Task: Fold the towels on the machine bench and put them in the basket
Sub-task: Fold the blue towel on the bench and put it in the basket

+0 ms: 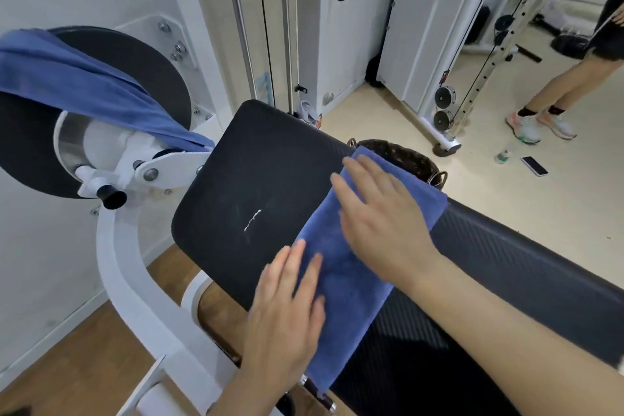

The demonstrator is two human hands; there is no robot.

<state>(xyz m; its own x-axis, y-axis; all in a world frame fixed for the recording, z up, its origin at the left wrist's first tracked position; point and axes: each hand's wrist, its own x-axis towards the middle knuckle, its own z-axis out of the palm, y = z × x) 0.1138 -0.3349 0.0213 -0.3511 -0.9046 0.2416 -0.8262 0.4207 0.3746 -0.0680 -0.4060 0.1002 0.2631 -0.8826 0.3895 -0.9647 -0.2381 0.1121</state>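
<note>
Head view: left hand (pixel 287 311) and right hand (pixel 381 213) press flat, fingers straight, on folded blue towel (pixel 341 284) across black padded bench (pixel 253 179); dark woven basket (pixel 401 155) sits behind; another blue towel (pixel 67 78) drapes black roller pad (pixel 145 67).

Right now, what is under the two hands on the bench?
A folded blue towel lies under the left hand and the right hand, both flat on it. Under the towel is the black bench pad; that covered part cannot be seen.
</note>
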